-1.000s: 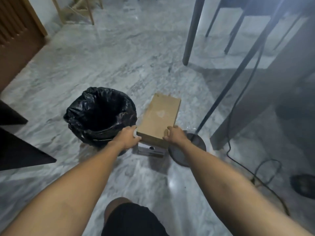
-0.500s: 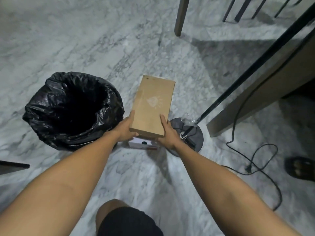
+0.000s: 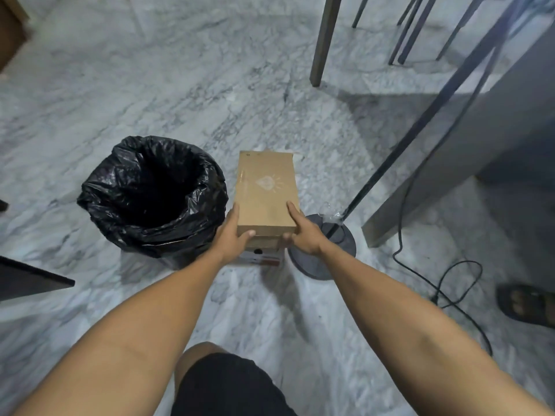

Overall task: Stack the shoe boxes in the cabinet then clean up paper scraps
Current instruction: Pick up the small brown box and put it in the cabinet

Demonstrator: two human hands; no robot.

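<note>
A brown cardboard shoe box (image 3: 265, 187) with a pale printed emblem on its lid is held over the marble floor, between a bin and a lamp base. My left hand (image 3: 231, 234) grips its near left corner, thumb on the front face. My right hand (image 3: 303, 232) grips the near right corner, fingers along the side. Under it a second box (image 3: 258, 258) with a white end label shows only its near end. No cabinet or paper scraps are in view.
A bin lined with a black bag (image 3: 153, 196) stands just left of the boxes. On the right are a round lamp base (image 3: 333, 250) with a slanted black pole, a black cable (image 3: 432, 265), a sandal (image 3: 525, 304) and table legs (image 3: 324, 40). A dark panel edge (image 3: 27, 280) juts in at left.
Both hands closed on the top box's near corners and raised it off the lower box; the view tipped down and closer.
</note>
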